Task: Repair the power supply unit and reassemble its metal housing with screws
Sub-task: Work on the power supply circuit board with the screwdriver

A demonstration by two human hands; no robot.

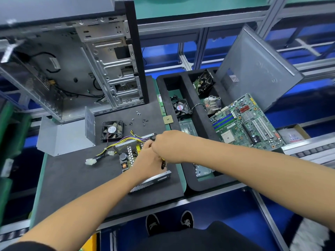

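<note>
The open power supply unit (126, 156) lies on the black mat, its circuit board, coil and capacitor exposed and its perforated metal wall (150, 182) facing me. Yellow and purple wires (125, 140) run out of it to white connectors (90, 161). My left hand (144, 159) lies over the board, its fingertips hidden behind my right hand. My right hand (168, 145) is curled above the unit's far right corner and grips a yellow-and-black tool (162, 163) that looks like a screwdriver. The grey metal cover (63, 136) stands off to the left. Several loose screws (138, 119) lie behind the unit.
A black fan (112, 130) sits behind the unit, a CPU chip (168, 119) at the mat's right edge. An open computer case (72, 69) stands at the back left. The foam tray (199, 122) on the right holds a motherboard (248, 124), heatsink (212, 105), fans; a side panel (253, 69) leans behind.
</note>
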